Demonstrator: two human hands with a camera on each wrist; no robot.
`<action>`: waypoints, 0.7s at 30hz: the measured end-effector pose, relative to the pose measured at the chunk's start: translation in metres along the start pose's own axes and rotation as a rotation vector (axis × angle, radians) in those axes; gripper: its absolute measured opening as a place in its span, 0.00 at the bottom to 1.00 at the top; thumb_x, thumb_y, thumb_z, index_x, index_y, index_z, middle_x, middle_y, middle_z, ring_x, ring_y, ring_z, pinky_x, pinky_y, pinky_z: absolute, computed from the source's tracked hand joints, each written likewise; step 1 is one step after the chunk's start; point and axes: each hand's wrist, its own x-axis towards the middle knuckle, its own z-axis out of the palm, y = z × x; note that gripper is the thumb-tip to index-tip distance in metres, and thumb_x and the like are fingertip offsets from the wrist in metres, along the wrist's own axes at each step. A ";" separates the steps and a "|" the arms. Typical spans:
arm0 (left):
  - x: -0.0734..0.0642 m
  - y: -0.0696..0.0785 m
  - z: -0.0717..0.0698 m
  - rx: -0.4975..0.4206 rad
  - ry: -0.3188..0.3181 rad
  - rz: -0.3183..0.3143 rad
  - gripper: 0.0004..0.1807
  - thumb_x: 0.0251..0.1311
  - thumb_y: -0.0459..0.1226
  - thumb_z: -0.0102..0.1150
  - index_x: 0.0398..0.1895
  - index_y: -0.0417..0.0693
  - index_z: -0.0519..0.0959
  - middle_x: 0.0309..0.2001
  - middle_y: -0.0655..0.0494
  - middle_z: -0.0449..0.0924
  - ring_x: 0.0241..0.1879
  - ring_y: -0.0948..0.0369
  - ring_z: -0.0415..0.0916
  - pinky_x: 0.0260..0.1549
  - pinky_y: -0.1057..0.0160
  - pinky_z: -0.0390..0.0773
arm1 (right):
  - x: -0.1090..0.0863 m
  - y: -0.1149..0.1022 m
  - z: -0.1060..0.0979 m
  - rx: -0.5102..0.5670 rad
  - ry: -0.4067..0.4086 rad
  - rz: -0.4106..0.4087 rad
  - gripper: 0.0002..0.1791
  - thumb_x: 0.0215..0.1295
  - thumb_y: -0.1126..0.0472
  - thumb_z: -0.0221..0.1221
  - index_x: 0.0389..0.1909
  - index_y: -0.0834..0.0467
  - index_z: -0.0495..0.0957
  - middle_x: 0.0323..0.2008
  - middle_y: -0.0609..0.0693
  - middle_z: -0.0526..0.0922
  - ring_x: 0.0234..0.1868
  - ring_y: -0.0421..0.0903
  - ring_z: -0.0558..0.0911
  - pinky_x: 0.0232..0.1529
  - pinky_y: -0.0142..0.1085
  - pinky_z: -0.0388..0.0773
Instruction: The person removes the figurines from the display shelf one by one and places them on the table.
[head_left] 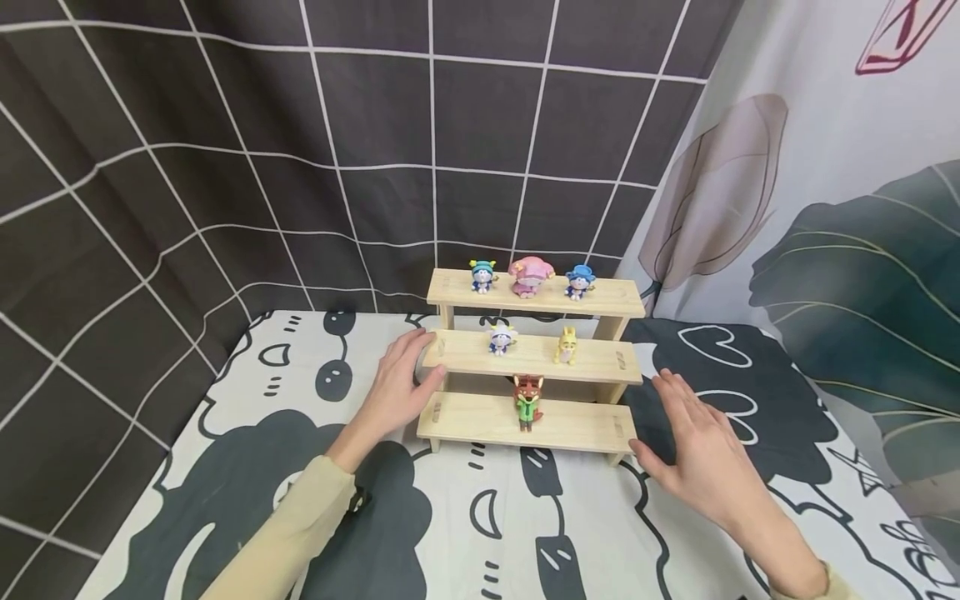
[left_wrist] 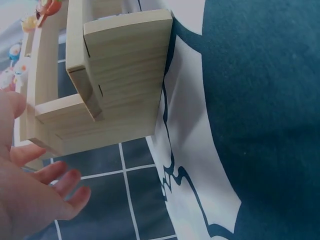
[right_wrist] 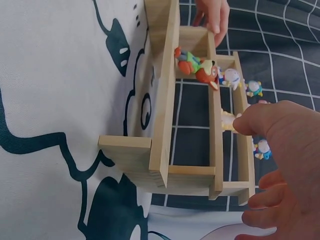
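Note:
A three-tier wooden shelf (head_left: 480,421) stands on the bedding. My left hand (head_left: 397,379) is at its left end, fingertips by the middle tier and fingers extended. To the right of the shelf hovers my right hand (head_left: 701,446), fingers spread and holding nothing. On the bottom tier is a fox figurine (head_left: 527,404) in green. The middle tier carries a white-hooded figurine (head_left: 500,340) and a yellow long-eared figurine (head_left: 567,347). Along the top are a green-hatted figurine (head_left: 482,277), a pink figurine (head_left: 531,277) and a blue-hatted figurine (head_left: 579,283).
Black-and-white printed bedding (head_left: 442,517) spreads under the shelf. Behind hangs a dark curtain (head_left: 382,108) with white grid lines. A pale leaf-patterned curtain (head_left: 720,242) hangs at the right.

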 end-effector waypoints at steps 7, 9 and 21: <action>0.002 -0.001 0.004 -0.042 0.014 -0.016 0.27 0.65 0.39 0.59 0.65 0.35 0.72 0.68 0.37 0.66 0.69 0.42 0.60 0.66 0.39 0.58 | 0.003 -0.001 0.000 0.011 0.018 -0.019 0.47 0.66 0.33 0.46 0.63 0.73 0.67 0.61 0.72 0.73 0.61 0.71 0.72 0.45 0.70 0.72; 0.003 0.000 0.004 -0.058 0.017 -0.029 0.27 0.64 0.39 0.59 0.64 0.35 0.72 0.68 0.37 0.66 0.69 0.43 0.60 0.67 0.40 0.58 | 0.004 -0.002 0.000 0.016 0.020 -0.025 0.44 0.65 0.36 0.53 0.63 0.73 0.67 0.61 0.72 0.73 0.61 0.71 0.73 0.45 0.69 0.72; 0.004 -0.001 0.007 -0.105 0.050 -0.036 0.26 0.61 0.37 0.61 0.62 0.36 0.73 0.68 0.39 0.67 0.69 0.43 0.61 0.68 0.44 0.59 | 0.023 -0.004 -0.003 0.137 0.090 -0.044 0.39 0.49 0.63 0.68 0.63 0.72 0.68 0.47 0.71 0.81 0.40 0.67 0.83 0.34 0.60 0.81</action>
